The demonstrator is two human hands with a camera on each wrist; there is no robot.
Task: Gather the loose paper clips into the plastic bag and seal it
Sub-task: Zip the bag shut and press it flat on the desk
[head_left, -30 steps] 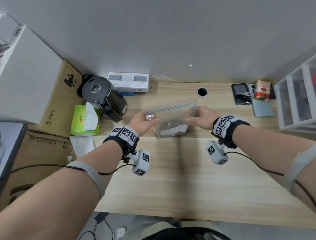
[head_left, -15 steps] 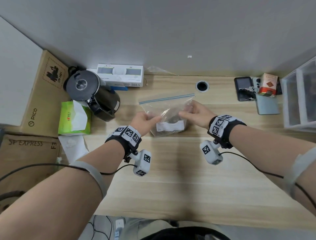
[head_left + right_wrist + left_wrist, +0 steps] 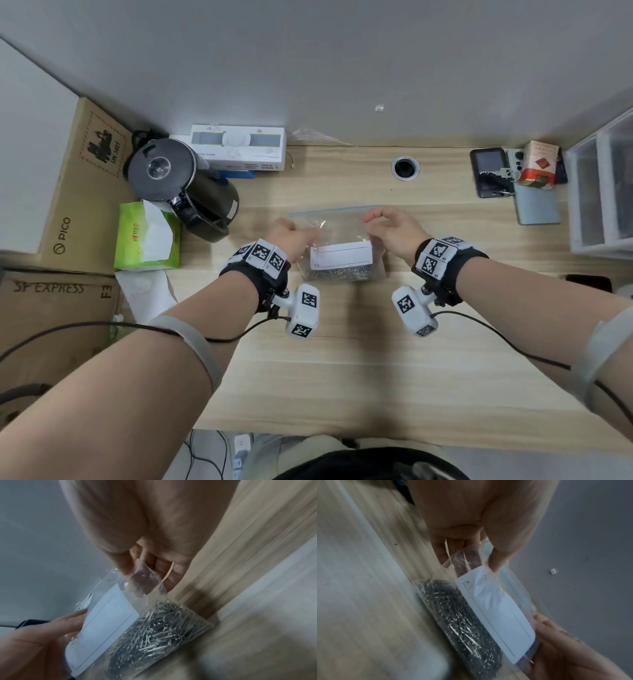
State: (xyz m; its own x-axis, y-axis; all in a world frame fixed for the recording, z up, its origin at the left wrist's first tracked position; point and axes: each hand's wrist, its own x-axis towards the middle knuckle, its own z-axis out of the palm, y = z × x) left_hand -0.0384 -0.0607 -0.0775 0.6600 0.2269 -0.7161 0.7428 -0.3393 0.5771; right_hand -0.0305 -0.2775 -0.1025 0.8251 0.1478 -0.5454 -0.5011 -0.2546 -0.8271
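We pinch the bag at both sides, left hand and right hand, upright on the desk, clips pooled at its bottom. Risk: an unevenly pressed zip leaves a gap, and tipping spills clips.

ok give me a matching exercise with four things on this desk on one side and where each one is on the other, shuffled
Things:
1. paper clips
2. kettle
3. tissue pack
4. phone

Places:
A. far right of the desk, beside the clear drawers
B. left side, just behind the tissue pack
C. heaped in the bottom of the bag, which the left hand and right hand hold by its sides
D. left edge of the desk, in front of the kettle

Pairs: 1-C, 2-B, 3-D, 4-A
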